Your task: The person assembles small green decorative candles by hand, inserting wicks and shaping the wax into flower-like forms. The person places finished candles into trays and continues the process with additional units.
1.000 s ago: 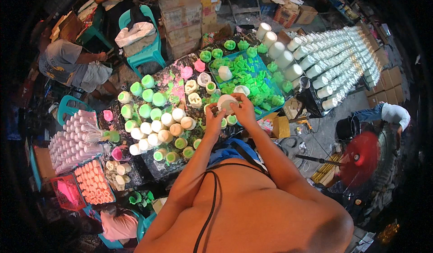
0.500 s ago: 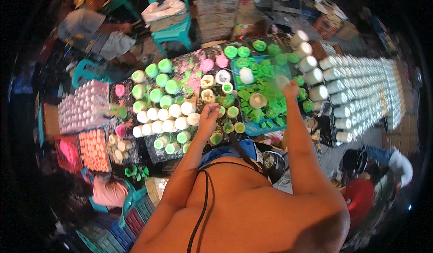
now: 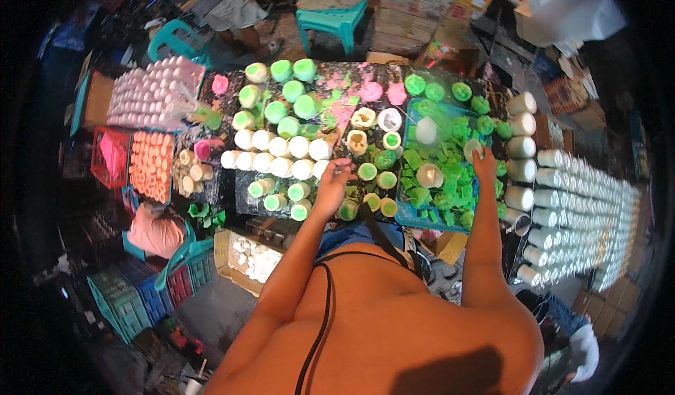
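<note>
Your right hand (image 3: pixel 485 164) grasps a small, pale round cup (image 3: pixel 472 147) over the blue plastic tray (image 3: pixel 422 218), where many bright-green angular chunks (image 3: pixel 458 129) remain loose; your left hand (image 3: pixel 333 187), contents unclear, nears smooth white cylinders (image 3: pixel 280 147); beyond, green-topped pale cups (image 3: pixel 275 111) look already filled
</note>
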A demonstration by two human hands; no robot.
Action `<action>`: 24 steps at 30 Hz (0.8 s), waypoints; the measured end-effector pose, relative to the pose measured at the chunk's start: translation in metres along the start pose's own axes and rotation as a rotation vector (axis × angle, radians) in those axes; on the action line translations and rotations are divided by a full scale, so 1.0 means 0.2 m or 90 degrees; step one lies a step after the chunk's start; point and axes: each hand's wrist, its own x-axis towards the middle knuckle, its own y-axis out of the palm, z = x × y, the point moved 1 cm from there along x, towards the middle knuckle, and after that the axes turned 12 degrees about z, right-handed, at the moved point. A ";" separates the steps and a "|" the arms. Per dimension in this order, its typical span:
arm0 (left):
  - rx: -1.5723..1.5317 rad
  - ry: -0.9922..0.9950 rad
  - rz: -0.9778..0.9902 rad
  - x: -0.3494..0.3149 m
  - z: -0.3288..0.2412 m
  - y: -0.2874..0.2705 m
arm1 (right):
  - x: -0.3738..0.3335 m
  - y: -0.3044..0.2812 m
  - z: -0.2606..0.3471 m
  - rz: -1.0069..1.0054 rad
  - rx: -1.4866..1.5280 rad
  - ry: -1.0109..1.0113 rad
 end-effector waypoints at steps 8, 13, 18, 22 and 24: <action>-0.067 0.040 -0.102 -0.12 0.02 -0.05 | -0.04 -0.07 1.02 -0.075 -0.013 -0.404; -0.078 0.015 -0.169 -0.25 -0.04 -0.05 | -0.15 0.40 1.92 0.093 0.083 -0.819; -0.102 0.061 -0.241 -0.42 0.03 -0.08 | -0.24 0.78 2.37 0.230 -0.495 -0.834; -0.022 0.080 -0.317 -0.53 0.24 -0.15 | -0.18 0.99 2.43 0.219 -0.533 -0.785; -0.054 0.096 -0.348 -0.59 0.21 -0.16 | -0.23 0.96 2.50 0.252 -0.543 -0.777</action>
